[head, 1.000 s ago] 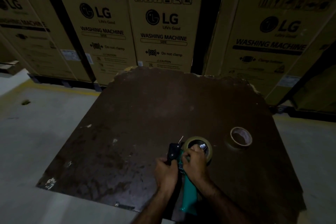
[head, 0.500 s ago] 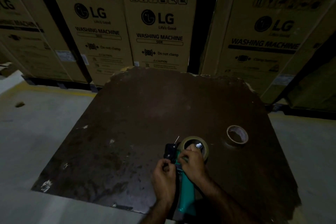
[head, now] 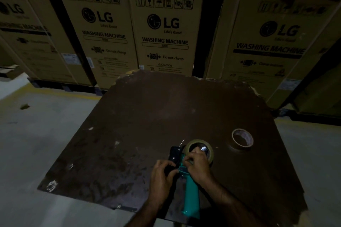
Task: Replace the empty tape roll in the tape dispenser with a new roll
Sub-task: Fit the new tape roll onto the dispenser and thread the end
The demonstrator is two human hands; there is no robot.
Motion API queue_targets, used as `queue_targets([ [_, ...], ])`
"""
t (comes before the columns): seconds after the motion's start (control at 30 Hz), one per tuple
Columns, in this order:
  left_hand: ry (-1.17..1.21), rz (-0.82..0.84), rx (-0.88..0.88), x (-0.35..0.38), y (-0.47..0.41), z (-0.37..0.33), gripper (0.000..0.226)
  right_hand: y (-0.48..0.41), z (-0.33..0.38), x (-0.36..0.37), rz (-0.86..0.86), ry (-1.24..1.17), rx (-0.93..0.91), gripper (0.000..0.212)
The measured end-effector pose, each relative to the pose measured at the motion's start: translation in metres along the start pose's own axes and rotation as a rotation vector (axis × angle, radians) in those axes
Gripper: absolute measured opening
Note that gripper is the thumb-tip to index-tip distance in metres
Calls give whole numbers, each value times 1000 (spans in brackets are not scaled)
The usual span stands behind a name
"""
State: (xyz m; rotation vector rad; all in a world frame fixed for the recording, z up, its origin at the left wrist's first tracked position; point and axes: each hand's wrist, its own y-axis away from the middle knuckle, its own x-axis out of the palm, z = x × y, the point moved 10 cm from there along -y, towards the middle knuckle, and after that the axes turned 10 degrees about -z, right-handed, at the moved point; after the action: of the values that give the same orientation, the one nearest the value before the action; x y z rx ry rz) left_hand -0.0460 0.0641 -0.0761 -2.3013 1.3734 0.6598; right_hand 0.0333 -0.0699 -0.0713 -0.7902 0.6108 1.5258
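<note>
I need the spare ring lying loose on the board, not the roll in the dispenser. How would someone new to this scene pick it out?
Start at the dark brown board in front of the LG washing machine boxes. On its right side, away from the hands, a thin pale ring lies flat by itself. Unlike the tape roll mounted on the green-handled dispenser, nothing touches it and its wall looks much thinner.

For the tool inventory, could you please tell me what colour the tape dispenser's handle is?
Teal-green plastic handle, clearest in the head view.
</note>
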Motion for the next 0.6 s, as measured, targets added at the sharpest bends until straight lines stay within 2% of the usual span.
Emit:
queue_targets([
  [0.37,12,-131,-80,-7,17,2,9,4,3,2,17,-7,13,9],
  [0.5,40,-124,-70,-6,19,2,11,6,3,3,42,-29,22,17],
  [0.6,69,-77,-30,-2,17,1,15,7,3,3,63,-22,-18,10],
])
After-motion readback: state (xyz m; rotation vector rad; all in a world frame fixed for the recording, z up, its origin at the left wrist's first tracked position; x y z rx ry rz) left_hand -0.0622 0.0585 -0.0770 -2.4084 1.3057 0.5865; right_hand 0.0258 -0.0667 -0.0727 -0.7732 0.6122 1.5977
